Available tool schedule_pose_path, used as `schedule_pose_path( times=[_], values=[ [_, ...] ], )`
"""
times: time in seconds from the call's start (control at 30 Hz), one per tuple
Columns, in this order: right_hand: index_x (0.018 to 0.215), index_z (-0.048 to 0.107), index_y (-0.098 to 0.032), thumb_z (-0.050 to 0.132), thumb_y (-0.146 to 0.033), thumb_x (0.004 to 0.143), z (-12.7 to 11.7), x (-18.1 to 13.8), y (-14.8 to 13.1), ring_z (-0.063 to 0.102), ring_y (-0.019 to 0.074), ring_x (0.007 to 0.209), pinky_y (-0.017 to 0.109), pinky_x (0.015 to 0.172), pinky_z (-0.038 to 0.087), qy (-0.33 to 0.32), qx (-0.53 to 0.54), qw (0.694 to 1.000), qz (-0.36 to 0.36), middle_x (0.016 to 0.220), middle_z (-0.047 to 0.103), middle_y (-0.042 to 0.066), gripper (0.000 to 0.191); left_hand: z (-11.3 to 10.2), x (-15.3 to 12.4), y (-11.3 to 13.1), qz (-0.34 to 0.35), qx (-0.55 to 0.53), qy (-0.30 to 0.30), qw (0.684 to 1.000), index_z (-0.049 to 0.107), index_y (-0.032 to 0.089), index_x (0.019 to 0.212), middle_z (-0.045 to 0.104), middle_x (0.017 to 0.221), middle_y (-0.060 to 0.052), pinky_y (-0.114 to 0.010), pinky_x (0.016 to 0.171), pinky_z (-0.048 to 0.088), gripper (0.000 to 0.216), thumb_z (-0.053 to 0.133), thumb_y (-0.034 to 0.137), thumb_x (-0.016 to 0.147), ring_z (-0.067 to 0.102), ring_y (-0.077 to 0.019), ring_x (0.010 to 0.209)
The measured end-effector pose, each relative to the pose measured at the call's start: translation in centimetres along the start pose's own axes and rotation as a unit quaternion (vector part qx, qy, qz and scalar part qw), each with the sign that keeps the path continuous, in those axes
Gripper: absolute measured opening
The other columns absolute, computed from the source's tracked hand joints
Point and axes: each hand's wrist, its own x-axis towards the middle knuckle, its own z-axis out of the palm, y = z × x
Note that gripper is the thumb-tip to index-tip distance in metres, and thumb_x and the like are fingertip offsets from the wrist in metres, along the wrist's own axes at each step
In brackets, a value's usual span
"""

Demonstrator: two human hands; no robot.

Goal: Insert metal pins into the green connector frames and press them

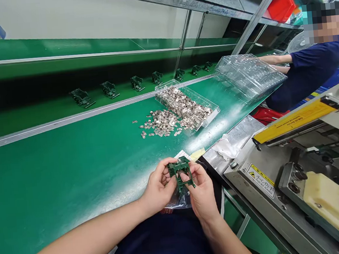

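Observation:
A dark green plastic frame (pixel 180 166) with an opening in its middle is held up between both my hands, close to my body. My left hand (pixel 159 185) grips its left side, fingers curled behind and thumb in front. On the right side, my right hand (pixel 202 185) is closed on the same frame, its thumb at the opening. Beyond my hands, a heap of small silvery metal pieces (pixel 161 123) lies on the green bench (pixel 80 162). More of them fill a clear plastic tray (pixel 213 117), which is tilted toward the spilled heap.
Several similar green frames (pixel 110 90) stand in a row on the moving-belt-like strip behind a metal rail (pixel 120 104). At right is a machine with a warning label (pixel 261 179) and yellow bar (pixel 296 120). Beyond, a person (pixel 315 61) touches stacked clear trays (pixel 251 76).

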Motion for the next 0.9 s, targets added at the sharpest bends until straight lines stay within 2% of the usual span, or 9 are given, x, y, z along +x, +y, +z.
schedule_pose_path(
  times=[0.07, 0.17, 0.33, 0.4, 0.47, 0.57, 0.63, 0.73, 0.9],
  values=[
    [0.108, 0.056, -0.023, 0.069, -0.025, 0.082, -1.6, -0.2, -0.9, 0.055, 0.0251, 0.114, 0.035, 0.087, 0.051, -0.048, -0.057, 0.997, -0.031, 0.127, 0.054, 0.010, 0.029, 0.0, 0.0, 0.2, -0.010, 0.012, 0.000, 1.000, 0.044, 0.024, 0.120, 0.065, 0.102, -0.005, -0.023, 0.081, 0.050, 0.033, 0.054, 0.021, 0.089, 0.064, -0.0127, 0.092],
    [0.140, 0.039, -0.028, 0.074, -0.028, 0.080, -4.4, -0.9, -3.0, 0.040, 0.0289, 0.131, 0.041, 0.100, 0.044, -0.113, -0.194, 0.969, -0.104, 0.144, 0.041, 0.011, 0.070, 0.8, -0.4, 0.9, -0.031, 0.065, -0.044, 0.996, 0.047, 0.025, 0.120, 0.066, 0.100, -0.004, -0.023, 0.076, 0.052, 0.032, 0.053, 0.020, 0.089, 0.065, -0.0134, 0.087],
    [0.131, 0.051, -0.028, 0.077, -0.045, 0.077, -9.7, -3.3, -7.3, 0.053, 0.0299, 0.117, 0.046, 0.102, 0.043, -0.124, -0.250, 0.940, -0.197, 0.126, 0.057, 0.010, 0.063, 4.5, 1.3, 3.2, -0.009, 0.160, -0.241, 0.957, 0.051, 0.030, 0.126, 0.068, 0.089, -0.002, -0.024, 0.064, 0.055, 0.045, 0.057, 0.016, 0.084, 0.065, -0.0149, 0.071],
    [0.125, 0.056, -0.028, 0.078, -0.052, 0.073, -12.4, -5.2, -8.7, 0.059, 0.0309, 0.108, 0.046, 0.095, 0.049, -0.041, -0.249, 0.948, -0.195, 0.118, 0.062, 0.010, 0.062, 7.2, 3.2, 4.4, 0.004, 0.160, -0.343, 0.925, 0.051, 0.031, 0.131, 0.070, 0.092, -0.004, -0.027, 0.066, 0.057, 0.053, 0.061, 0.016, 0.081, 0.067, -0.0174, 0.075],
    [0.124, 0.057, -0.026, 0.078, -0.059, 0.070, -15.3, -7.6, -10.0, 0.063, 0.0333, 0.101, 0.048, 0.086, 0.054, 0.124, -0.240, 0.941, -0.204, 0.111, 0.065, 0.012, 0.067, 10.8, 5.3, 5.3, 0.036, 0.149, -0.410, 0.899, 0.052, 0.030, 0.131, 0.070, 0.107, -0.007, -0.033, 0.079, 0.058, 0.055, 0.064, 0.017, 0.079, 0.069, -0.0214, 0.091],
    [0.121, 0.060, -0.028, 0.075, -0.064, 0.069, -19.2, -11.0, -11.6, 0.058, 0.0383, 0.110, 0.055, 0.090, 0.050, 0.400, -0.199, 0.851, -0.277, 0.114, 0.063, 0.012, 0.065, 17.3, 7.9, 5.7, 0.115, 0.141, -0.440, 0.879, 0.051, 0.027, 0.132, 0.064, 0.125, -0.010, -0.041, 0.093, 0.053, 0.056, 0.067, 0.022, 0.078, 0.063, -0.0255, 0.110],
    [0.118, 0.062, -0.030, 0.074, -0.061, 0.071, -21.2, -12.4, -12.5, 0.045, 0.0405, 0.126, 0.060, 0.104, 0.037, 0.500, -0.196, 0.780, -0.322, 0.125, 0.058, 0.010, 0.057, 21.9, 9.1, 5.1, 0.163, 0.150, -0.450, 0.865, 0.050, 0.024, 0.133, 0.061, 0.129, -0.013, -0.044, 0.097, 0.050, 0.060, 0.070, 0.028, 0.076, 0.059, -0.0283, 0.116],
    [0.122, 0.060, -0.032, 0.076, -0.046, 0.074, -23.6, -13.2, -13.2, 0.035, 0.0393, 0.133, 0.063, 0.111, 0.023, 0.551, -0.230, 0.731, -0.332, 0.135, 0.051, 0.007, 0.052, 28.2, 10.3, 3.9, 0.195, 0.187, -0.457, 0.847, 0.048, 0.014, 0.133, 0.052, 0.137, -0.021, -0.052, 0.104, 0.042, 0.076, 0.078, 0.037, 0.066, 0.050, -0.0363, 0.126],
    [0.128, 0.056, -0.027, 0.080, -0.033, 0.073, -27.4, -12.8, -13.8, 0.043, 0.0361, 0.129, 0.062, 0.112, 0.025, 0.539, -0.289, 0.739, -0.283, 0.129, 0.056, 0.010, 0.060, 33.3, 11.1, 3.1, 0.158, 0.202, -0.460, 0.850, 0.054, 0.011, 0.125, 0.064, 0.118, -0.019, -0.051, 0.097, 0.047, 0.070, 0.080, 0.036, 0.064, 0.059, -0.0352, 0.112]
  ],
)
